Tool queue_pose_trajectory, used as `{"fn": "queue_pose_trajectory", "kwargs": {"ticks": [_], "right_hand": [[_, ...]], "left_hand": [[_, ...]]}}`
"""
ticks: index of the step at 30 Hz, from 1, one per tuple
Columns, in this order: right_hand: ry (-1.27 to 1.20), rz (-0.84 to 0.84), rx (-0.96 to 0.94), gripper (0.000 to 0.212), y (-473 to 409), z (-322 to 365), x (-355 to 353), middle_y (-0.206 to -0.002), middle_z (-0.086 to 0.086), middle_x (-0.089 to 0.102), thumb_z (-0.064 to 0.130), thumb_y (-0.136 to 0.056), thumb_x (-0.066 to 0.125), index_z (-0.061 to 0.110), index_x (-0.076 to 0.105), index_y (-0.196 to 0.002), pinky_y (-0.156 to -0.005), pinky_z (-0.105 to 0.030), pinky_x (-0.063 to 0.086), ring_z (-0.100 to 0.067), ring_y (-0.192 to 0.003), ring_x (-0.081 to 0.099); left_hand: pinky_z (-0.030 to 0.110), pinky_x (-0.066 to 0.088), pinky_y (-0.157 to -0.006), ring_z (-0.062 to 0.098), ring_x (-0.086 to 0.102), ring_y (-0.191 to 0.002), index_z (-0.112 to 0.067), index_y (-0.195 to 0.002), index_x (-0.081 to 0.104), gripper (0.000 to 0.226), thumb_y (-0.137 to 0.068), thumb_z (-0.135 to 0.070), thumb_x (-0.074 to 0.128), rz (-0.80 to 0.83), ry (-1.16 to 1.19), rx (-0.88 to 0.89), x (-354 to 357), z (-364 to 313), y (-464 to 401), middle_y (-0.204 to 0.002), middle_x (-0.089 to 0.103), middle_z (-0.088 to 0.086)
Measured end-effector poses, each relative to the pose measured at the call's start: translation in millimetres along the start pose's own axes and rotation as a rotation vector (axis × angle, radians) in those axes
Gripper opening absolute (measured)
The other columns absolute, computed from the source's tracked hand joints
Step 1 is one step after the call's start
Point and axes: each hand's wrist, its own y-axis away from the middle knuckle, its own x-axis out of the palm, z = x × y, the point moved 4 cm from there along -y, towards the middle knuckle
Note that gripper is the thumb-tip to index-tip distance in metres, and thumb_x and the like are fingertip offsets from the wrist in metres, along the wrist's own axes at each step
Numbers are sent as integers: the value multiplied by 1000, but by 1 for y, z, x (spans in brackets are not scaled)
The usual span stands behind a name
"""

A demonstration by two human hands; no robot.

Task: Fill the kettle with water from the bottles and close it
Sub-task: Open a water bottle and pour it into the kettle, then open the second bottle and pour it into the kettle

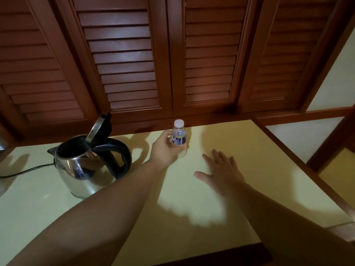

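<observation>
The table (221,189) has a pale yellow top edged in dark wood, set against louvred wooden doors; on its left part stands a steel kettle (84,169), lid tilted up, its black cord (25,170) trailing left across the top; a small capped bottle (180,138) stands upright near the far edge; a flat right hand (221,169) lies on the top.

The kettle (84,166) on the left is polished metal, mirror-glossy, with a black plastic handle (119,160) and lid (99,129). The bottle (179,138) is clear, thin plastic under a white cap — its label dark and shiny. The tabletop (240,150) looks smooth, pale, faintly satin; the far shutters (123,60) — varnished reddish wood.
</observation>
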Motion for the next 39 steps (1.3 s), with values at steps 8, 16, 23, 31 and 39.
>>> {"fn": "queue_pose_trajectory", "kwargs": {"ticks": [8, 16, 23, 31, 39], "right_hand": [[29, 10, 12, 93, -1, 0, -1, -173, 2, -7, 88, -86, 23, 41, 4, -163, -127, -52, -4, -20, -159, -8], [42, -120, -47, 76, 6, 12, -5, -168, -1, 26, 76, -90, 26, 36, 33, -154, -125, -51, 18, -25, -155, 20], [-314, -382, -373, 36, 47, 166, 34, -129, 0, 72, 38, -86, 73, 18, 78, -115, -111, -46, 46, -21, -129, 60], [-427, -350, -532, 22, 93, 320, 62, -107, 4, 74, 23, -82, 67, 15, 78, -99, -97, -25, 48, -13, -105, 63], [-194, -48, -513, 57, 102, 435, 101, -167, 2, 31, 46, -105, 47, 23, 41, -157, -123, -29, 13, -15, -154, 22]], "left_hand": [[29, 51, -102, 10, 64, -115, -21, -138, 53, 92, -61, -39, 99, 87, -103, -134, 5, 37, -13, -128, 66, -9], [24, 34, -118, 8, 51, -138, -24, -129, 70, 38, -95, -42, 69, 202, -620, 283, -55, 62, 78, -140, 64, -10], [25, 42, -112, 3, 55, -132, -26, -130, 70, 37, -96, -40, 64, 204, -648, 387, -134, 77, 161, -134, 67, -11], [21, 35, -117, 3, 48, -138, -27, -127, 72, 37, -97, -44, 62, 59, -672, 255, -278, 129, 235, -142, 63, -10], [26, 41, -113, 2, 51, -133, -28, -123, 74, 34, -94, -43, 66, -27, -627, 169, -386, 163, 274, -137, 65, -11]]}}
